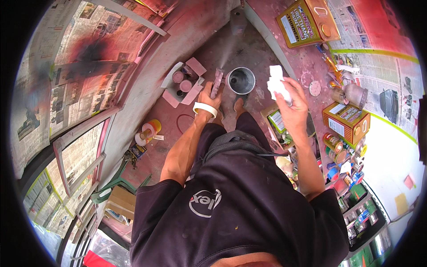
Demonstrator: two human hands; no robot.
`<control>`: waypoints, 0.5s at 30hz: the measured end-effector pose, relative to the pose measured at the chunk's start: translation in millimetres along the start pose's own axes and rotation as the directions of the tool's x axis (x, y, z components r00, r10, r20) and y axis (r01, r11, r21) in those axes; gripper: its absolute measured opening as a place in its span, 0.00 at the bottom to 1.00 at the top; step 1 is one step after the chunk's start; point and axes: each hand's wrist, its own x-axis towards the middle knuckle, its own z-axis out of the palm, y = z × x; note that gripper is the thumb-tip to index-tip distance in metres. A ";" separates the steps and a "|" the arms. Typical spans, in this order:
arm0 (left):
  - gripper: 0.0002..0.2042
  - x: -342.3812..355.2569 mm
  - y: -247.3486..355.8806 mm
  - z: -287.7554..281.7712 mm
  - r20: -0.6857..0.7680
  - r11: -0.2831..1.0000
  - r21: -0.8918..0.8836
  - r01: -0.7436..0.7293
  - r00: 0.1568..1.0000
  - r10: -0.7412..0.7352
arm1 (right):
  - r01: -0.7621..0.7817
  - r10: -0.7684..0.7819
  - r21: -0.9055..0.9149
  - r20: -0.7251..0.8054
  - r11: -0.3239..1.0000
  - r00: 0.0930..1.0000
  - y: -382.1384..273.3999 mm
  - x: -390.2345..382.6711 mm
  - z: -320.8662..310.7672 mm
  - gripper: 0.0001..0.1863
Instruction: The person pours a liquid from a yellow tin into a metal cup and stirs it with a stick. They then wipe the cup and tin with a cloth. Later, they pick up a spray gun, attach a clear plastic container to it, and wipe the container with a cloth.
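My left hand (208, 99), with a pale band on its wrist, is closed around a pinkish, paint-stained spray gun (217, 83). A whitish mist streams from the gun's tip toward the far corner. Just right of the gun stands an open metal bucket (243, 90), grey inside; I cannot make out what is at its bottom. Raised on the right, my right hand (293, 100) pinches a crumpled white tissue or cloth (276, 81) between thumb and fingers, apart from the gun and bucket.
An open carton (170, 99) of cans sits left of the gun. A grey cylinder (238, 20) stands in the far corner. Large gold thinner tins (307, 22) and several paint cans (333, 142) line the right side. Newspaper (80, 58) covers the left wall. A green chair (113, 183) stands lower left.
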 end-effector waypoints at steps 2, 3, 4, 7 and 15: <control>0.17 -1.6 2.9 -1.8 0.012 1.000 0.012 0.001 1.000 -0.002 | 0.114 -0.101 -0.089 0.138 0.990 0.985 -18.0 8.0 12.0 0.26; 0.17 -2.4 9.7 -4.8 0.026 0.999 0.028 0.016 1.000 -0.016 | 0.226 -0.181 -0.177 0.239 0.958 0.954 -20.5 13.3 19.1 0.26; 0.17 -2.9 16.3 -6.0 0.045 0.999 0.041 0.025 0.999 -0.027 | 0.339 -0.243 -0.256 0.342 0.905 0.908 -23.5 20.3 26.0 0.25; 0.19 -6.3 24.9 -6.5 0.091 0.993 0.068 -0.097 0.992 0.091 | 0.505 -0.219 -0.432 0.557 0.747 0.801 -4.2 27.7 54.6 0.19; 0.25 5.6 -3.8 -30.2 0.263 0.957 0.172 -0.234 0.947 0.184 | 0.669 -0.080 -0.311 0.871 0.676 0.485 -7.2 26.9 46.8 0.31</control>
